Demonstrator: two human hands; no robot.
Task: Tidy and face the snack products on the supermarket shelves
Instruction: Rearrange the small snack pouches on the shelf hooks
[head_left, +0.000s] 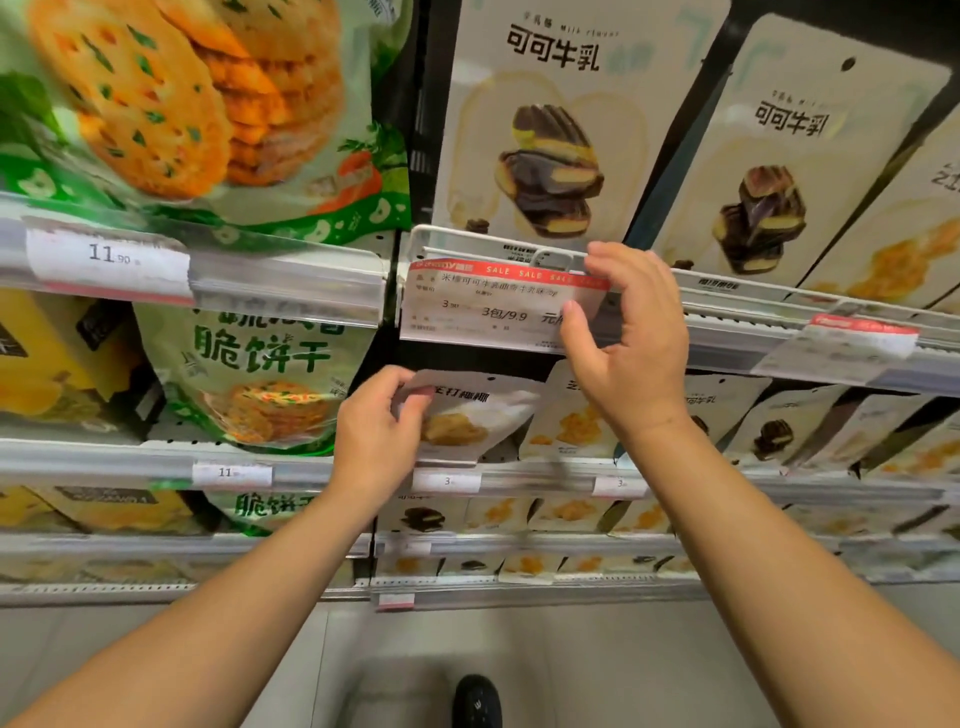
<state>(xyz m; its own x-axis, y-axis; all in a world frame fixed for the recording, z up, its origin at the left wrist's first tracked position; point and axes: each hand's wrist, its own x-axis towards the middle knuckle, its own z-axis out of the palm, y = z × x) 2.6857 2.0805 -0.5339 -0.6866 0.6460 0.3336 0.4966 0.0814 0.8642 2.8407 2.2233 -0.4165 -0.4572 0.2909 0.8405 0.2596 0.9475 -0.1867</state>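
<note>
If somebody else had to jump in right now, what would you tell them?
Left hand: pinches the white snack pouch at its top corner, on the second shelf.
Right hand: fingers curled around the right end of the sale price tag on the upper shelf rail.
Done: cocoa milk packs above face forward.
Left: stand that pouch straight, then the rows below.

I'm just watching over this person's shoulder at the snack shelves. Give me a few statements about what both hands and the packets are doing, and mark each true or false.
1. The left hand grips a white snack packet. True.
2. The right hand rests on the floor. False: it is up at the sale price tag on the shelf rail.
3. The green cracker bags sit left of the white packets. True.
4. The price tag has a blue band. False: the band is red and reads SALE.
5. A dark shoe shows below. True.
</note>
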